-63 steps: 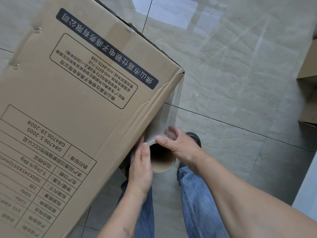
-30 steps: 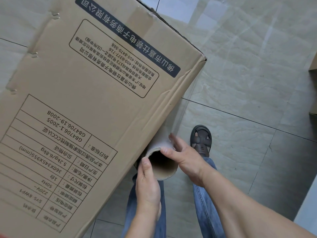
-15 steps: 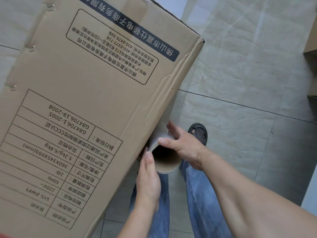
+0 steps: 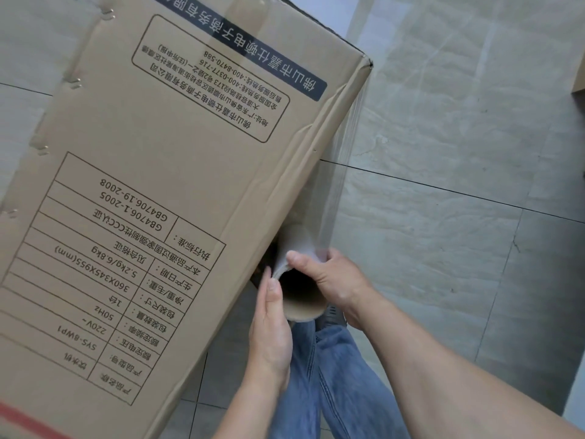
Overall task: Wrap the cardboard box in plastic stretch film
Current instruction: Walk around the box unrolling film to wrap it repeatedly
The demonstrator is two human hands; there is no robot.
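Head view: cardboard box (image 4: 177, 191) label reads "GB4706.19-2008".

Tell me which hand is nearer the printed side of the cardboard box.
Left. The left hand holds the film roll on the side facing the cardboard box, just off its lower edge. The right hand grips the roll's far side, away from the box.
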